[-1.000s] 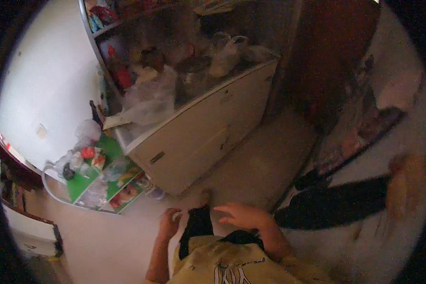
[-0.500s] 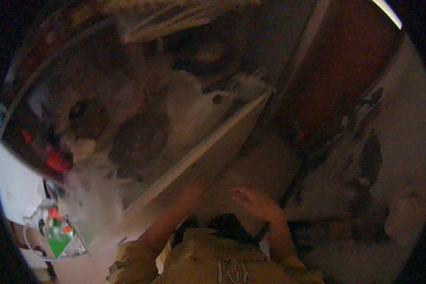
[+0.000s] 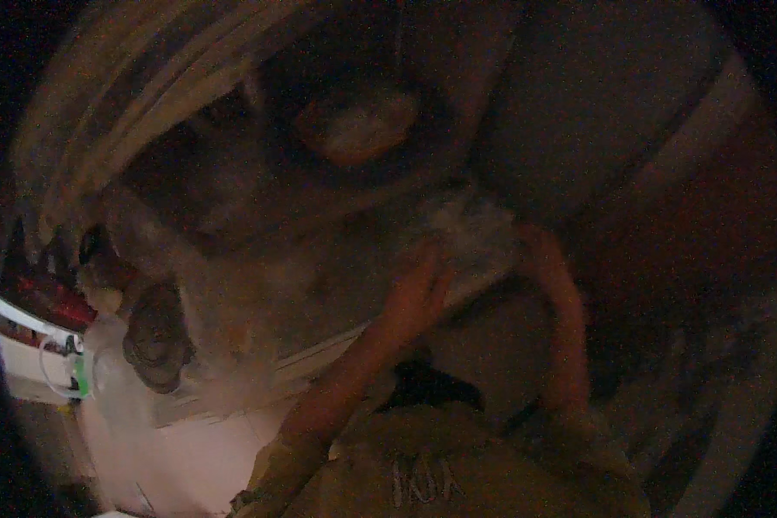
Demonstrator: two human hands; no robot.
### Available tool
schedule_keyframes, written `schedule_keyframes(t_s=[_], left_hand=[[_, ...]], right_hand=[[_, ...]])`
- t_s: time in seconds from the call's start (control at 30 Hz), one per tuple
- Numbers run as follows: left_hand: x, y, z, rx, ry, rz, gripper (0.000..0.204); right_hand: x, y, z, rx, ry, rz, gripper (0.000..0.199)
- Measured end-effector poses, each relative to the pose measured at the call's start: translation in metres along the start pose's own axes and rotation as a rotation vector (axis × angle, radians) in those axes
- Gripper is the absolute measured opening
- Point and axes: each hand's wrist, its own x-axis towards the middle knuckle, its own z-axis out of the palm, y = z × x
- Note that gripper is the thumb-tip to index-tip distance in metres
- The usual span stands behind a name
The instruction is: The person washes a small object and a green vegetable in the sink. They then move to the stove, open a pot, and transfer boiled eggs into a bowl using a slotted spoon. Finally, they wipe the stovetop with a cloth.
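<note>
The scene is dim and smeared by motion. Both my arms reach forward over the near edge of a cluttered surface. My left hand [image 3: 423,272] is at a pale, crumpled, see-through thing [image 3: 479,229] that looks like a plastic bag. On the other side of it, at the surface's right corner, is my right hand [image 3: 540,248]. The fingers of both hands are too blurred to show whether they grip it. Farther off sits a round dark-rimmed vessel [image 3: 358,125] with an orange-brown edge and pale contents.
Folded yellowish cloth [image 3: 147,112] hangs at the upper left. A ridged brown round thing [image 3: 157,341] stands at the left, near a red object [image 3: 56,298]. The surface's pale edge [image 3: 319,350] runs in front of me. A dark red panel [image 3: 682,233] rises at the right.
My view has turned and come closer to the surface. Both hands have moved forward and up from near my body to the pale crumpled thing at the corner.
</note>
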Motion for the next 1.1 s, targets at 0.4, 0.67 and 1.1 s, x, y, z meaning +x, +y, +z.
schedule_keyframes(t_s=[0.4, 0.67, 1.1], left_hand=[[0.005, 0.058, 0.034, 0.577, -0.118, 0.143, 0.021], [0.033, 0.079, 0.023, -0.194, 0.471, -0.251, 0.014], [0.02, 0.13, 0.026, 0.409, -0.295, 0.372, 0.038]], right_hand=[[-0.022, 0.051, -0.123, 0.46, -0.56, -0.015, 0.021], [-0.034, 0.02, -0.182, 0.759, 0.175, -0.266, 0.025], [-0.026, -0.026, -0.09, 0.758, -0.339, -0.151, 0.033]])
